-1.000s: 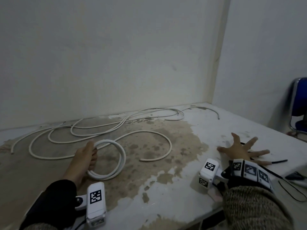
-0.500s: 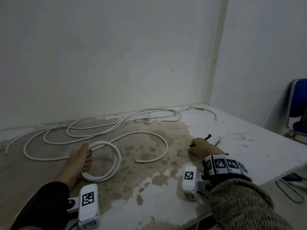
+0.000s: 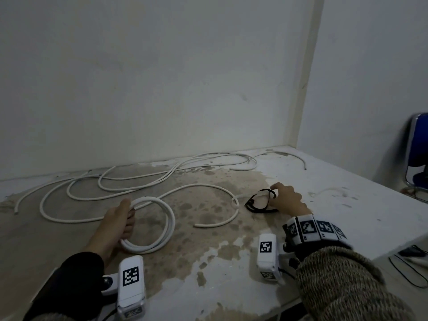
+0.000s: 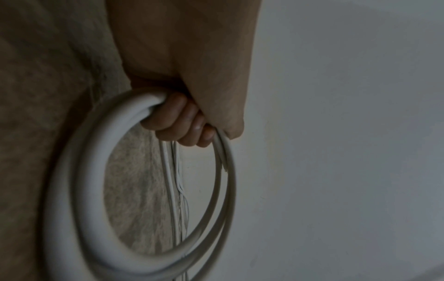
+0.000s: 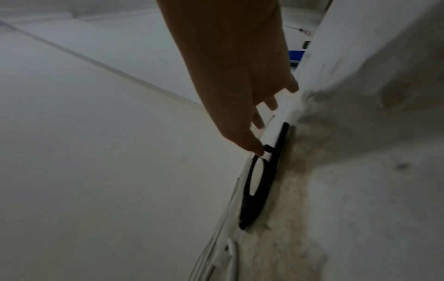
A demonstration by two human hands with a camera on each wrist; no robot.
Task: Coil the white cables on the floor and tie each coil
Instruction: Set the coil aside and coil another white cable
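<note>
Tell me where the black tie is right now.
In the head view the black tie is right of centre, pinched by the right hand over the stained floor, beside the white cable.

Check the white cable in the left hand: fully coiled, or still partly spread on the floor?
Partly coiled. The left hand grips a coil of a few loops; the rest of the white cable trails loose across the floor.
</note>
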